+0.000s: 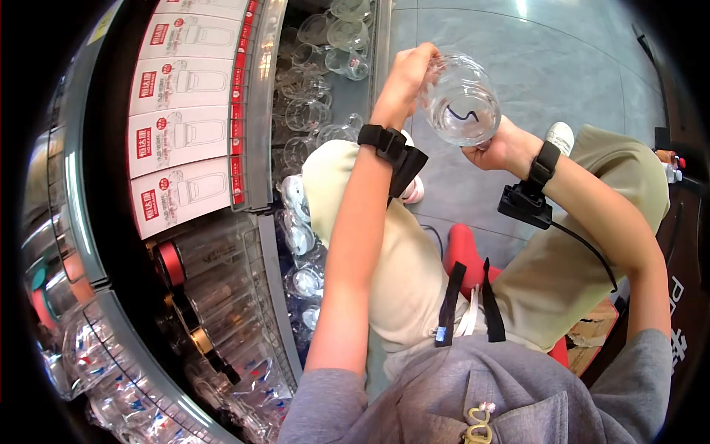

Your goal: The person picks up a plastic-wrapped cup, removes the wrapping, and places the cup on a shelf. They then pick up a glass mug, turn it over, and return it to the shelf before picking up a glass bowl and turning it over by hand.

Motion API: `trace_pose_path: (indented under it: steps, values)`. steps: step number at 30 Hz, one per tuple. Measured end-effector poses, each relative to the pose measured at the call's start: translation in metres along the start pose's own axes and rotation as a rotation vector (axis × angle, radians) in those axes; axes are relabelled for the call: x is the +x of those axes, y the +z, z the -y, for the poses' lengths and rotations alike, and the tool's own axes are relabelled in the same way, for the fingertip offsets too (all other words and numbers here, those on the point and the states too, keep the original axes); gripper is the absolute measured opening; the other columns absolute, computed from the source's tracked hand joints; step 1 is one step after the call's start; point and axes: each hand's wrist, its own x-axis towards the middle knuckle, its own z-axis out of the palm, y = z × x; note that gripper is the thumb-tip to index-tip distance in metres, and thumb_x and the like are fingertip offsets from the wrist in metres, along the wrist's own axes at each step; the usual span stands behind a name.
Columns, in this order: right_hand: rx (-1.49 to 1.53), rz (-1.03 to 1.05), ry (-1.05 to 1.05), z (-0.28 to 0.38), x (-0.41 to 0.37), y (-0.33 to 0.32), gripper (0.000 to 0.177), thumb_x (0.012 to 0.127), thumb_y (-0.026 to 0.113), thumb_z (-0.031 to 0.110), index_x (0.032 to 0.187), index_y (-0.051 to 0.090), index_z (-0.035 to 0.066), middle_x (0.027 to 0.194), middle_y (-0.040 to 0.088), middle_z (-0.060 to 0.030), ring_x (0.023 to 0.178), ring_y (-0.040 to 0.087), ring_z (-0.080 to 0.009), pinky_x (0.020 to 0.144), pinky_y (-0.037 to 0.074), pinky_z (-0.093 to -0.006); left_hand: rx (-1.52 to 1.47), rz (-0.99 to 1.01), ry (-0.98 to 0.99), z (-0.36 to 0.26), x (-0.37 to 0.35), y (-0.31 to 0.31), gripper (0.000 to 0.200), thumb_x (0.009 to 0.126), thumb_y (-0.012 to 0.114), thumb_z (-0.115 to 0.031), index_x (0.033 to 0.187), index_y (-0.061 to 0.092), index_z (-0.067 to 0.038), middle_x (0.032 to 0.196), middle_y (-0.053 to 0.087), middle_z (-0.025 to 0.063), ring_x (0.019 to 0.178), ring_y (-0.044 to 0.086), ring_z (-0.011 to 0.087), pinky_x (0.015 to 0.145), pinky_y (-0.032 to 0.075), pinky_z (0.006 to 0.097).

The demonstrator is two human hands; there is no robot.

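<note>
A clear, round glass jar (464,92) is held up over the floor, tilted so that one circular end faces me. A dark curved mark shows through that end. My left hand (407,80) closes on the jar's far left side, its fingertips partly hidden by the glass. Lower right, my right hand (497,145) grips the jar near the circular end, fingers curled under it. Each wrist wears a black strap with a small device on it.
Left of me, shelves hold white-and-red boxes (188,137) and clear bottles with coloured lids. Many glass cups (307,115) stand on the bottom shelf beside my knee. A red stool (461,248) and a cardboard box (594,333) are near my legs.
</note>
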Motion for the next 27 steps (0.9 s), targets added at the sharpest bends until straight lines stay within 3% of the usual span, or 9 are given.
trace_pose_path:
  steps: [13,16,19,22,24,27]
  values:
    - [-0.055,0.038,-0.034,0.005,0.003,0.000,0.035,0.083,0.053,0.017,0.051,0.039,0.018,0.045,0.037,0.0072,0.035,0.024,-0.0068,0.035,0.021,-0.0188,0.049,0.023,0.044,-0.005,-0.003,0.002,0.028,0.080,0.048,-0.026,0.072,0.057,-0.001,0.064,0.055,0.0033,0.058,0.049,0.0128,0.053,0.037,0.0291]
    - [-0.151,0.051,-0.205,0.021,0.022,-0.001,0.031,0.082,0.049,0.015,0.054,0.038,0.017,0.045,0.033,0.0072,0.036,0.023,-0.0060,0.035,0.020,-0.0193,-0.028,0.013,-0.024,-0.014,-0.008,-0.004,0.026,0.085,0.050,-0.027,0.077,0.058,-0.004,0.073,0.059,0.0030,0.071,0.054,0.0143,0.067,0.045,0.0306]
    - [-0.264,0.095,-0.357,0.038,0.006,0.007,0.026,0.081,0.048,0.013,0.058,0.037,0.015,0.048,0.030,0.0067,0.038,0.022,-0.0050,0.036,0.018,-0.0210,-0.174,-0.103,-0.168,-0.023,-0.013,-0.009,0.025,0.085,0.050,-0.029,0.074,0.056,-0.007,0.072,0.058,0.0025,0.071,0.054,0.0160,0.063,0.047,0.0351]
    - [-0.506,0.125,-0.566,0.038,-0.022,0.020,0.020,0.079,0.054,0.016,0.064,0.042,0.009,0.053,0.030,0.0054,0.042,0.022,-0.0053,0.040,0.019,-0.0234,-0.051,-0.015,-0.205,-0.025,-0.017,-0.022,0.025,0.084,0.051,-0.031,0.073,0.054,-0.009,0.078,0.060,0.0035,0.070,0.055,0.0172,0.059,0.048,0.0384]
    - [-0.749,0.100,-0.782,0.028,-0.034,0.029,0.021,0.078,0.058,0.018,0.064,0.045,0.008,0.053,0.035,0.0047,0.042,0.025,-0.0051,0.040,0.018,-0.0238,0.004,-0.021,-0.164,-0.019,-0.018,-0.026,0.021,0.083,0.053,-0.027,0.078,0.057,-0.008,0.084,0.062,0.0056,0.074,0.060,0.0189,0.059,0.048,0.0356]
    - [-0.885,0.060,-0.906,0.030,-0.035,0.034,0.016,0.079,0.057,0.019,0.070,0.048,0.009,0.055,0.031,0.0059,0.043,0.023,-0.0041,0.042,0.015,-0.0231,0.008,-0.009,-0.067,-0.004,-0.023,-0.023,0.022,0.082,0.055,-0.023,0.088,0.062,-0.003,0.089,0.064,0.0080,0.079,0.065,0.0211,0.058,0.045,0.0307]
